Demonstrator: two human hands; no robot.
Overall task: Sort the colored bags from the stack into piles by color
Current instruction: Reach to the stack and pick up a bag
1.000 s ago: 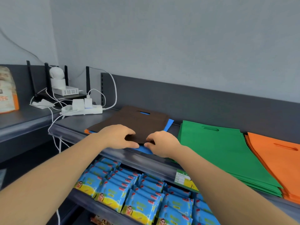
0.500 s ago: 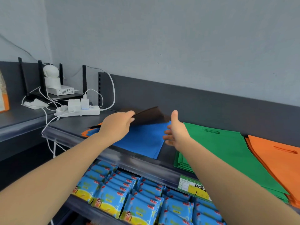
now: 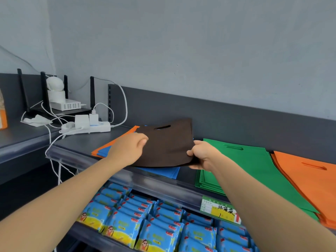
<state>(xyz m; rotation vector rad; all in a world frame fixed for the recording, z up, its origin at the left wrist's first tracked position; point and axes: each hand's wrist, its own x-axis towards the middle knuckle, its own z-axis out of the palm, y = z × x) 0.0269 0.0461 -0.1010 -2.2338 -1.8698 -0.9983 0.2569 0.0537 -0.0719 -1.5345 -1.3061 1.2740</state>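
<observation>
Right hand [image 3: 201,155] pinching brown bag [image 3: 169,142], seemingly lifted

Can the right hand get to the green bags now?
Probably yes: the right hand is beside the green bag pile with nothing between them, but it holds the brown bag, so it must let go first.
</observation>
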